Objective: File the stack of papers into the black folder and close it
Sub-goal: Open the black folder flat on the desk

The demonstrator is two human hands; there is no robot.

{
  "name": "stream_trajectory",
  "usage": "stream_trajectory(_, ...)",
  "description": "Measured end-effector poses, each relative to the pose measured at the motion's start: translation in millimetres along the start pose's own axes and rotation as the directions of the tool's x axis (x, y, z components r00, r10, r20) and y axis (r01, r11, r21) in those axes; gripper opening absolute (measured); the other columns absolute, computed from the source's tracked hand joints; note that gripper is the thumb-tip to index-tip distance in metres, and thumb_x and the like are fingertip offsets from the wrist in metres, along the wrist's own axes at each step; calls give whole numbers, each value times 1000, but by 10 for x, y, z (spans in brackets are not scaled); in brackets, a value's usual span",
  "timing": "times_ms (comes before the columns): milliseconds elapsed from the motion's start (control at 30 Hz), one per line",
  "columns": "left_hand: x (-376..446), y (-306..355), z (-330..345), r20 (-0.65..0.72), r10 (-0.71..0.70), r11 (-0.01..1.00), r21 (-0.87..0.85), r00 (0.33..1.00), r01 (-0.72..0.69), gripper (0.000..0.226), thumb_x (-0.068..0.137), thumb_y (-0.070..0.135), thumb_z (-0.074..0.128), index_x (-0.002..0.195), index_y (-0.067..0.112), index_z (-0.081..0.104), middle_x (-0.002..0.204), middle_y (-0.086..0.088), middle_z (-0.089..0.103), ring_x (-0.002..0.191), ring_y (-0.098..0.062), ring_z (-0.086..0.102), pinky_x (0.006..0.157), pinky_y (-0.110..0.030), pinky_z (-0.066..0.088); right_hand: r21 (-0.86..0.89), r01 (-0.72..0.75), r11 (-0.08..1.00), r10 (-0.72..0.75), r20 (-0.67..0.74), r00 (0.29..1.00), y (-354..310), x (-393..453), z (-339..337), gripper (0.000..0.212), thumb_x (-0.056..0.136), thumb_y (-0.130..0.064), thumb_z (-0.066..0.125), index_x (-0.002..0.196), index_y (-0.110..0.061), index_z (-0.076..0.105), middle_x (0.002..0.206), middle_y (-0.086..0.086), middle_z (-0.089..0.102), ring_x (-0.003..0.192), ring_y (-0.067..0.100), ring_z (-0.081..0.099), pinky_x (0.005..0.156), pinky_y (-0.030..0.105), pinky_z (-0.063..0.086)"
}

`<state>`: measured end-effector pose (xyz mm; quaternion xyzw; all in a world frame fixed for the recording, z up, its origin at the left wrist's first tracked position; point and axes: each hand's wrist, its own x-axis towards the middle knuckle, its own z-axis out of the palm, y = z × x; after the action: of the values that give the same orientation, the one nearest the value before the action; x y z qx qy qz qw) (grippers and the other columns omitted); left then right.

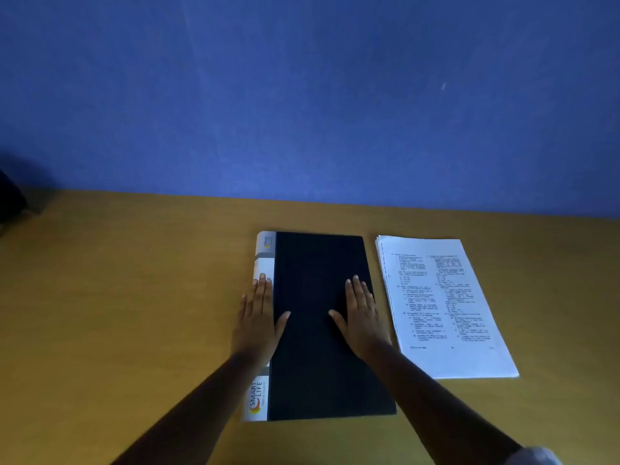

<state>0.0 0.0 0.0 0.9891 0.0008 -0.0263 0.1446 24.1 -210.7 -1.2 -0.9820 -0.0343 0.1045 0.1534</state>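
The black folder (318, 263) lies shut and flat on the wooden table (134, 297), its white labelled spine on the left side. My left hand (256, 322) rests flat over the spine edge, thumb on the black cover, fingers apart. On the cover's right half my right hand (362, 318) lies flat, palm down, holding nothing. The stack of printed white papers (446, 307) sits on the table just right of the folder, apart from it and from both hands.
A blue wall (302, 95) rises right behind the table's far edge. A dark object (11, 196) sits at the far left edge of the view. Bare tabletop stretches to the left of the folder.
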Motion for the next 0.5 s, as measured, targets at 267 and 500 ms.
stream_trajectory(267, -99, -28, 155, -7, 34, 999, 26, 999, -34, 87, 81, 64, -12, 147, 10, 3, 152, -1, -10, 143, -17, -7, 115, -33, 1, -120, 6, 993, -1, 41, 999, 18, -136, 148, 74, 95, -56, 23, 149, -16, -7, 160, 6, -9, 148, 23, -11, 119, 35, -3)
stream_trajectory(500, -98, -17, 173, -8, 35, 999, -6, 999, -35, 98, 79, 65, -22, 145, 5, 20, 155, -12, 19, 143, -21, 9, 114, -35, 12, -157, 27, 987, -19, 53, 998, 68, -131, 200, 75, 94, -58, 20, 149, -17, -9, 160, 7, -12, 147, 23, -14, 118, 34, -6)
